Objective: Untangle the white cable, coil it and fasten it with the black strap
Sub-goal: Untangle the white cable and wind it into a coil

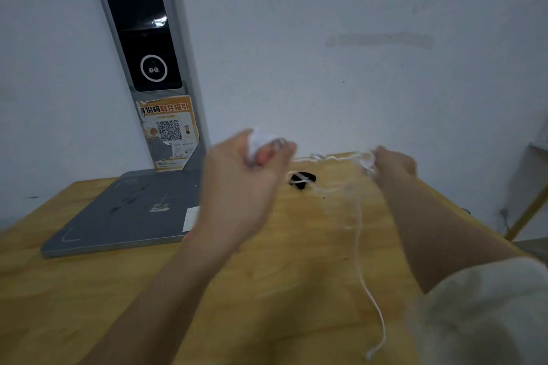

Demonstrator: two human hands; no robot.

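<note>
Both our hands are raised over the wooden table (89, 290): our left hand (243, 184) curls round a bunched wad of the white cable (360, 234), and our right hand (391, 164) pinches a blurred strand of it. Between and just below them lies the black strap (302, 180), while left of our left hand an orange sticker (169, 133) shows a QR code and Chinese characters too smeared to read surely.
</note>
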